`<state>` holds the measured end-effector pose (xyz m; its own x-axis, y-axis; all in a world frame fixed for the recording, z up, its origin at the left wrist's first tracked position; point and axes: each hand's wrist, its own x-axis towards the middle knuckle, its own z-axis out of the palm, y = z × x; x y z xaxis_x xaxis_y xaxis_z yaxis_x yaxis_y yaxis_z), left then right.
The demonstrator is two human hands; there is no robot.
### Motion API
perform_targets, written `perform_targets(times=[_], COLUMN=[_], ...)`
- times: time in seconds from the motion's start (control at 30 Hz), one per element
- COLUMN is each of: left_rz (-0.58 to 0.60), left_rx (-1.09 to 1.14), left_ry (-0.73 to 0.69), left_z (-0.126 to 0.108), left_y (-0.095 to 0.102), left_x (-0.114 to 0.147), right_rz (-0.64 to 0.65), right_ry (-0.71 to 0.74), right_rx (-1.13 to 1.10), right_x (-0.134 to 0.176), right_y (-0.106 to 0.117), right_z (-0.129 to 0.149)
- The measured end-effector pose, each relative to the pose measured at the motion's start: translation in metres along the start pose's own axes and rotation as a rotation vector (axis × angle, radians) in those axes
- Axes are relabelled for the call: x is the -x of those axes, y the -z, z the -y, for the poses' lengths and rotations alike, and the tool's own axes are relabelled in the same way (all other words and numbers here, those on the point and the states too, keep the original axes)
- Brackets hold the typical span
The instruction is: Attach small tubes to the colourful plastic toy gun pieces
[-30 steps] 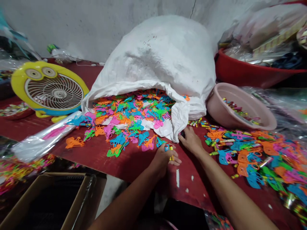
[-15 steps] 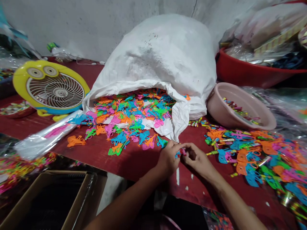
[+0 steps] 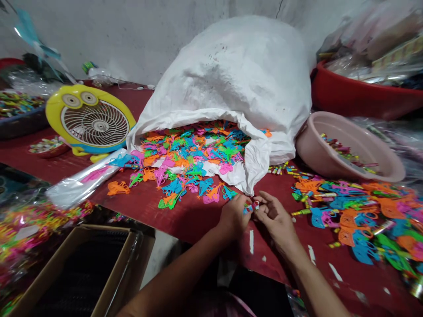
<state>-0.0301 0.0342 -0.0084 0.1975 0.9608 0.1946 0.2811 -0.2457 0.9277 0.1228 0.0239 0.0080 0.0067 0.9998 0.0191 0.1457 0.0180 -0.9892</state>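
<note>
both hands meet just in from the near edge of the red table (image 3: 198, 220), in front of the open mouth of the white sack (image 3: 238, 88). the left hand (image 3: 234, 216) and the right hand (image 3: 276, 216) are each closed narrowly, fingertips pinched together on one small plastic piece (image 3: 251, 206) held between them, blue with a bit of red or pink; its exact shape is too small to tell. it sits a little above the table top, between the two hands.

judging by the loose toys (image 3: 185, 176) spilling from the sack, thin flat mouldings in orange, pink, green and blue, the piece is probably very light, stiff and somewhat smooth, so a fingertip pinch on its edges suits it better than a full grasp, and thin parts may snap if bent.

another spread of coloured toys (image 3: 363, 211) lies toward the right edge, near a pink bowl (image 3: 317, 154) tipped on its side. a yellow fan (image 3: 89, 121) stands toward the far left, and a cardboard box (image 3: 109, 264) sits below the near edge.
</note>
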Motion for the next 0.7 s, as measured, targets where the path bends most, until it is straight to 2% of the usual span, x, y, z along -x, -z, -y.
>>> perform_targets(times=[0.07, 0.13, 0.23, 0.3, 0.4, 0.5, 0.53, 0.6, 0.67, 0.7], left_rz=[-0.053, -0.076, -0.1, -0.131, -0.241, -0.368, -0.405, -0.444, -0.439, -0.426], left_rx=[0.24, 0.528, 0.949, 1.114, 1.165, 1.105, 1.071, 1.004, 0.979, 0.979], left_ry=[0.182, 0.331, 0.403, 0.425, 0.497, 0.562, 0.568, 0.569, 0.574, 0.572], left_z=[-0.002, -0.005, -0.011, -0.012, -0.01, -0.005, -0.003, 0.0, 0.001, 0.001], left_y=[0.001, 0.004, 0.012, 0.019, 0.031, 0.045, 0.05, 0.057, 0.06, 0.06], left_x=[0.004, 0.01, 0.021, 0.028, 0.033, 0.032, 0.031, 0.029, 0.028, 0.028], right_rz=[-0.071, -0.069, -0.015, 0.019, 0.138, 0.309, 0.306, 0.208, 0.13, 0.134], right_ry=[0.043, 0.072, 0.109, 0.17, 0.316, 0.315, 0.291, 0.279, 0.322, 0.341], right_rx=[0.002, 0.05, 0.184, 0.294, 0.438, 0.421, 0.413, 0.496, 0.71, 0.828], right_x=[0.001, 0.001, 0.003, 0.003, 0.003, -0.004, -0.009, -0.02, -0.032, -0.037], right_y=[-0.008, -0.019, -0.039, -0.053, -0.068, -0.068, -0.065, -0.057, -0.052, -0.05], right_z=[0.004, 0.009, 0.017, 0.021, 0.025, 0.025, 0.023, 0.018, 0.013, 0.011])
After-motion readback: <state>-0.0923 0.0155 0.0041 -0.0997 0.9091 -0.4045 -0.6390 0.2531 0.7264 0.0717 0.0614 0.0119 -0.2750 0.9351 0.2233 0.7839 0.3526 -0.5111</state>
